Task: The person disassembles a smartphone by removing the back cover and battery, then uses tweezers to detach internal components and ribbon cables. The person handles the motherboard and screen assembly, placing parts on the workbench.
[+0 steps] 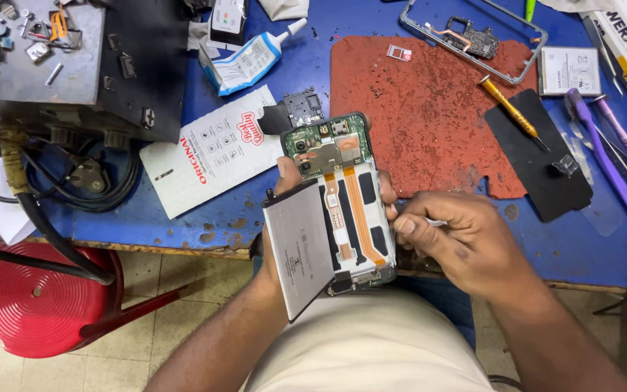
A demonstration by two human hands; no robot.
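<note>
Over the lap, just off the blue bench's front edge, an opened phone is cradled from beneath by the left hand, thumb and fingers clamped on its sides. Its grey battery is tilted up on the left. A thin metal tool is pinched by the right hand, knuckles bent, at the phone's right edge.

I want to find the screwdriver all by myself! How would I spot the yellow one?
Start at the big rusty-red mat on the blue table. Go to the mat's right edge, where a black pad lies beside it. The screwdriver lies slanted across both, with a golden-yellow handle, unlike the purple tools farther right.
</note>
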